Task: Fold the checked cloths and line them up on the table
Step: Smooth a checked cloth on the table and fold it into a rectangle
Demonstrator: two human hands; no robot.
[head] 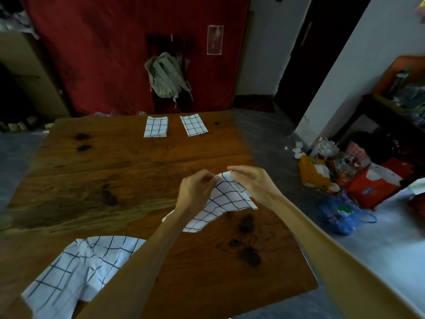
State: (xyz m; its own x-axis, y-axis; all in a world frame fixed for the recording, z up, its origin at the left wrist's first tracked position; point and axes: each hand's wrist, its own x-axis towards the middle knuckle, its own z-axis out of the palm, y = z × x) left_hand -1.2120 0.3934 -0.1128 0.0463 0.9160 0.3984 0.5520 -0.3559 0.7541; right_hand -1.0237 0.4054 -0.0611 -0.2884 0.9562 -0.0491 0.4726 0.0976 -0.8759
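The wooden bench (128, 171) filled most of the view, with dark knots in its boards. On its near left corner lay a heap of unfolded checked cloths (78, 270), rumpled and partly hidden by the left forearm. Over the middle of the bench, toward its right edge, a third checked cloth (224, 199) was held up off the wood, already doubled at least once to judge by its layered edges, its lower corner drooping toward the boards. At the far edge lay two folded checked cloths, the left one (156, 126) and the right one (193, 125), side by side with a gap between them, the right one turned slightly askew. The left hand (195, 188) had its fingers curled and pinched the upper left edge of the held cloth; the right hand (249, 180) pinched the upper right corner, fingertips bent in on the fabric. Judgement: the step in hand was the folding of the third cloth, mid-fold, with the heap still to be done. The next move probably called for matching the pinched corners, laying the cloth flat, pressing the crease, then placing it in line beside the far pair.
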